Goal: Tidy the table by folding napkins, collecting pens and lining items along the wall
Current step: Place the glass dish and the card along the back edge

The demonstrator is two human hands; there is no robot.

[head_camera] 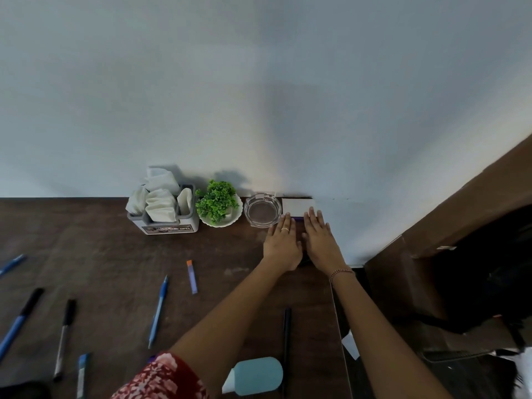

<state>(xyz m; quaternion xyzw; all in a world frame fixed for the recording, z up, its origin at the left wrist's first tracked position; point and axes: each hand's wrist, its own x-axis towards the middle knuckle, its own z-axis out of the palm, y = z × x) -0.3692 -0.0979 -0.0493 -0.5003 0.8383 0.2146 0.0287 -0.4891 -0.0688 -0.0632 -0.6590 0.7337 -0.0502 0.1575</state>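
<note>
My left hand [283, 243] and my right hand [321, 239] lie side by side with straight fingers on a flat white and purple item [298, 207] against the wall; most of it is hidden under them. To its left stand a glass ashtray [262, 210], a small green plant in a white bowl [217, 205] and a grey holder stuffed with white napkins [164, 207]. Several pens lie loose on the dark wooden table [109, 249]: a blue pen [157, 311], a black marker [64, 338], a black pen [286, 349], a blue and black pen [20, 321].
A small purple stick with an orange cap [191, 276] lies mid-table. A light blue bottle [254, 375] lies at the near edge. More blue pens sit at the far left [11, 264] and near bottom left [82, 374]. The table's right edge [335, 306] drops to brown furniture and a dark bag.
</note>
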